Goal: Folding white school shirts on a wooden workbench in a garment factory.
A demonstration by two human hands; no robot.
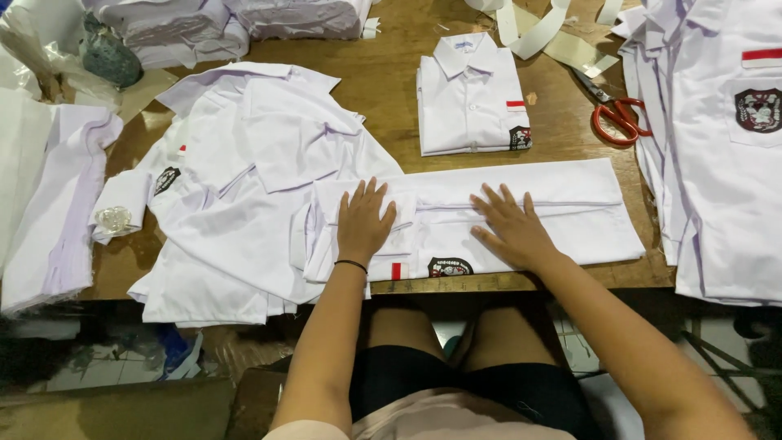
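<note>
From the head camera, a white cotton shirt (pixel 521 216), folded into a long flat rectangle, lies along the near edge of a worn brown wooden table (pixel 391 90). A dark crest patch and a small red-and-white strip show at its near hem. The left hand (pixel 363 222) lies flat on the left part of this shirt, palm down, fingers spread and pointing away, a thin black band round the wrist. The right hand (pixel 511 228) presses flat on the middle of the same shirt, fingers fanned and angled to the left. Both hands are open and grip nothing.

Just behind it sits a neatly folded shirt (pixel 471 96), collar up, buttoned, compact and square. To the left a loose heap of shirts (pixel 244 204) sprawls, soft and creased. Red-handled scissors (pixel 617 114) lie to the right near pale card strips (pixel 542 33). More white shirts (pixel 717 147) hang over the right edge, and wrapped stacks (pixel 228 20) stand at the far side.
</note>
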